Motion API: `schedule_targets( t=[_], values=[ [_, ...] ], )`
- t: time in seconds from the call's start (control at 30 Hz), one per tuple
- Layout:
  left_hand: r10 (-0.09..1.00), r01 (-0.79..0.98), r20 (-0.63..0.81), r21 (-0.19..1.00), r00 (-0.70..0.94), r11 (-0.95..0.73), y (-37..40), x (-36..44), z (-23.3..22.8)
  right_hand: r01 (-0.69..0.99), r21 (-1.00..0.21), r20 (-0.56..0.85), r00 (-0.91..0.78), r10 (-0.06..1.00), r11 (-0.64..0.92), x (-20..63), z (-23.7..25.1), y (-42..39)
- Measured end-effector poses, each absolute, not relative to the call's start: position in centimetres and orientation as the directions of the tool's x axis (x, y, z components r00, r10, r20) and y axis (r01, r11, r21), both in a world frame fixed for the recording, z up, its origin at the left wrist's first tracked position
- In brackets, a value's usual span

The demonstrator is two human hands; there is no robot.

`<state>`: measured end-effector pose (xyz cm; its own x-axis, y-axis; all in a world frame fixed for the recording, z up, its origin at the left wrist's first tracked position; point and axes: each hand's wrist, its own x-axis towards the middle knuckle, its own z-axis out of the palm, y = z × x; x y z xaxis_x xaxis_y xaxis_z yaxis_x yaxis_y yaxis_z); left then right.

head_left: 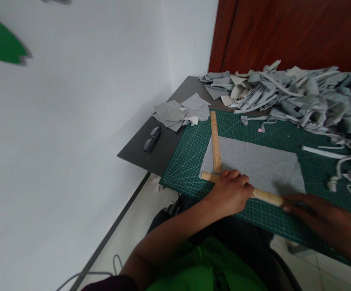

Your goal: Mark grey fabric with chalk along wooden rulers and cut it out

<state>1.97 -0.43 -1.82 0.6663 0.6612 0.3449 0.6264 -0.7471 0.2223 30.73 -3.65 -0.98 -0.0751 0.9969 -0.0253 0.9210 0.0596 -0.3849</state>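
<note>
**Two hands on a wooden square over grey cloth**

Farthest left on the dark table [151,155] lies a pair of glasses [152,138], folded, near the wall edge. Just right of them sits a small stack of cut grey pieces [183,112], loose and overlapping, partly on the table and touching the far corner of the green cutting mat [190,161].

On the mat lies a flat grey fabric rectangle [260,163]. A wooden L-shaped ruler [215,147] rests on it: one arm runs along the cloth's left edge, away from the person; the other arm runs along the near edge, toward the right.

The left hand [230,194] presses down on the ruler just past its corner, palm down, fingers curled loosely over the near arm and holding it flat to the mat. It grips nothing else.

Farther right, the right hand [311,212] lies on the mat at the end of the ruler's near arm, its fingertips touching or just beside the wood. The hand is blurred; its fingers look stretched out flat, and whether it holds anything cannot be told.

Behind, along the far right of the table, a large heap of grey fabric scraps [299,97] spreads, with loose white strips [323,152] trailing onto the mat's right side.
</note>
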Motion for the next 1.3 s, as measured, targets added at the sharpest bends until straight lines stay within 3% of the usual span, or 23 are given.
schedule_targets(
  t=[0.13, 0.37, 0.6, 1.03, 1.3],
  values=[
    [0.664, 0.621, 0.335, 0.239, 0.669, -0.746, -0.4, 2.0, -1.9, 0.864, -0.503, -0.136, -0.07, 0.988, -0.008, 30.7, -1.0, -3.6],
    [0.677, 0.609, 0.33, 0.294, 0.658, -0.736, -0.1, 1.9, -1.9, 0.853, -0.517, -0.184, -0.025, 0.983, -0.075, 30.5, -0.2, -3.7],
    [0.715, 0.617, 0.305, 0.364, 0.629, -0.698, 0.2, 1.9, -1.4, 0.867, -0.485, -0.004, 0.128, 0.992, -0.114, 34.1, 2.4, -5.3],
    [0.702, 0.58, 0.355, 0.397, 0.617, -0.711, 1.2, 1.9, -1.5, 0.812, -0.575, -0.169, 0.009, 0.986, -0.106, 35.6, 1.0, -5.0],
    [0.69, 0.573, 0.378, 0.385, 0.617, -0.723, 1.6, 1.9, -1.6, 0.8, -0.595, -0.154, -0.021, 0.988, -0.076, 35.5, 1.4, -4.8]
  ],
)
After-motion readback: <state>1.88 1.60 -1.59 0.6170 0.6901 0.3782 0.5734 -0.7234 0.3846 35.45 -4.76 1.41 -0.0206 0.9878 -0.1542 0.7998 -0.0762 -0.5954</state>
